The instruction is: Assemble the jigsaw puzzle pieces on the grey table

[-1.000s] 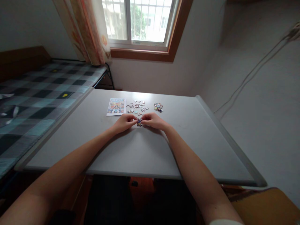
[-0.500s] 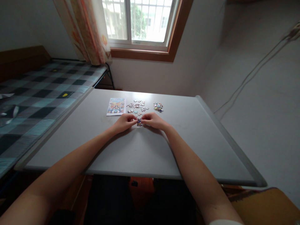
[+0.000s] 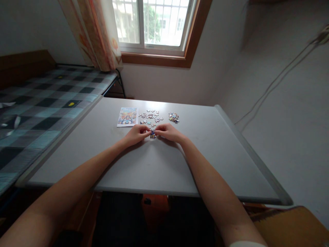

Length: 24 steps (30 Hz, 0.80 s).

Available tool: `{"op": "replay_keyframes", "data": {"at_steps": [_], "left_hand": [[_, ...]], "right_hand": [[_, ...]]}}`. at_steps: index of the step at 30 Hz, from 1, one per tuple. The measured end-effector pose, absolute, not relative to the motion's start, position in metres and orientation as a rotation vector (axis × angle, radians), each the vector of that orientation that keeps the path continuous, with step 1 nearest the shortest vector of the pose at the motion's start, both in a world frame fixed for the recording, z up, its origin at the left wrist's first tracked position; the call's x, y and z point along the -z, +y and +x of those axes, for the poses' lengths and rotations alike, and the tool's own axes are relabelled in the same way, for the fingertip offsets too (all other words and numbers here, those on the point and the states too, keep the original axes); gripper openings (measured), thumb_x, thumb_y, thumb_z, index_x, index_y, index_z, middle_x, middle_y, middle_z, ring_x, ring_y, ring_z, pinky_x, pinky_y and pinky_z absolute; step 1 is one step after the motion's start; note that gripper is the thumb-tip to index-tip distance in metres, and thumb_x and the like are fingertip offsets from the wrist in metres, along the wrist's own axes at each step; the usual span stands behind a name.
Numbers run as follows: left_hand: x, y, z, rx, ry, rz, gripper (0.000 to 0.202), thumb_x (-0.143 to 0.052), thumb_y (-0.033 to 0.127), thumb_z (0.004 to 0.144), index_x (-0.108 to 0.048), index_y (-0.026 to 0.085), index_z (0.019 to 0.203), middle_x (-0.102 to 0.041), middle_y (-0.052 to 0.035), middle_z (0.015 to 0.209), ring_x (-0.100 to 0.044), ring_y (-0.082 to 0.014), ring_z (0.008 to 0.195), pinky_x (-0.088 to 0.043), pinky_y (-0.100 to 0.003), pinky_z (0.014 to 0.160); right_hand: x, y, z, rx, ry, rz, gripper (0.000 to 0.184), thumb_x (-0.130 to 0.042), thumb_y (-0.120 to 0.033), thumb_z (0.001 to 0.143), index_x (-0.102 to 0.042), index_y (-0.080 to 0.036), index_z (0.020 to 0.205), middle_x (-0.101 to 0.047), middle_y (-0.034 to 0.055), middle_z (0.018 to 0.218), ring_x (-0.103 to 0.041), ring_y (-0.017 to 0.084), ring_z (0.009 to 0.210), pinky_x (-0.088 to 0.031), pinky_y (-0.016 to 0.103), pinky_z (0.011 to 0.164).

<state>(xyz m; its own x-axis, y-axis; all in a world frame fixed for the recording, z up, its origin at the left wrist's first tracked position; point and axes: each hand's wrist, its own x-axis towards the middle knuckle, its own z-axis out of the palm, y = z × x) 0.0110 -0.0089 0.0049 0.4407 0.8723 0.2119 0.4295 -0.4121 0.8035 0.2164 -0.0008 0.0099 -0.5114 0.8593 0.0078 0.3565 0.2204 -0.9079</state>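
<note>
Between my two hands lies a small cluster of joined jigsaw puzzle pieces (image 3: 152, 136), dark blue with a pale patch, near the middle of the table. My left hand (image 3: 137, 133) pinches its left side with thumb and forefinger. From the right, my right hand (image 3: 168, 132) has its fingertips closed on the upper right part of the same pieces. Just beyond the hands, loose jigsaw puzzle pieces (image 3: 151, 116) are spread out, several of them pale side up. The fingertips partly cover the joined pieces, so their exact fit is hard to see.
A printed picture sheet (image 3: 128, 116) lies left of the loose pieces. To their right is a heap of coloured puzzle pieces (image 3: 174, 118). The grey-white table (image 3: 144, 164) adjoins a bed with a checked cover (image 3: 84, 90) on the left. A window stands behind.
</note>
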Motion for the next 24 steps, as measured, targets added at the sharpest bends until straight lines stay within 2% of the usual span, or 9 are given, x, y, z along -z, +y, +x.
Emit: {"op": "replay_keyframes", "data": {"at_steps": [8,15,24], "left_hand": [[-0.0044,-0.0092,0.011,-0.83,1.093,1.984,0.029,-0.061,0.039,0.079,-0.069,0.012,0.076,-0.049,0.0045,0.051,-0.036,-0.0067,0.048,-0.023,-0.02,0.045],[-0.0052,-0.0095,0.0107,-0.831,1.082,1.981,0.026,-0.061,0.038,0.078,-0.068,0.012,0.076,-0.051,0.0039,0.051,-0.04,-0.0068,0.047,-0.025,-0.019,0.045],[-0.0072,-0.013,0.0125,-0.823,1.013,1.863,0.023,-0.062,0.036,0.078,-0.061,0.014,0.076,-0.049,0.0058,0.048,-0.041,-0.006,0.042,-0.026,-0.018,0.041]], "right_hand": [[-0.0093,0.0005,0.2175,-1.193,-2.003,-1.147,0.03,-0.056,-0.04,0.082,-0.068,-0.013,0.075,-0.064,0.0031,0.07,-0.052,0.012,0.066,-0.039,0.026,0.066],[-0.0098,-0.0025,0.2144,-1.254,-1.969,-1.099,0.026,-0.064,-0.039,0.075,-0.065,-0.013,0.074,-0.059,-0.0002,0.065,-0.047,0.01,0.06,-0.036,0.025,0.058],[-0.0132,-0.0055,0.2111,-1.262,-1.903,-1.078,0.026,-0.067,-0.04,0.07,-0.063,-0.014,0.072,-0.056,-0.0019,0.063,-0.046,0.01,0.061,-0.037,0.025,0.059]]}}
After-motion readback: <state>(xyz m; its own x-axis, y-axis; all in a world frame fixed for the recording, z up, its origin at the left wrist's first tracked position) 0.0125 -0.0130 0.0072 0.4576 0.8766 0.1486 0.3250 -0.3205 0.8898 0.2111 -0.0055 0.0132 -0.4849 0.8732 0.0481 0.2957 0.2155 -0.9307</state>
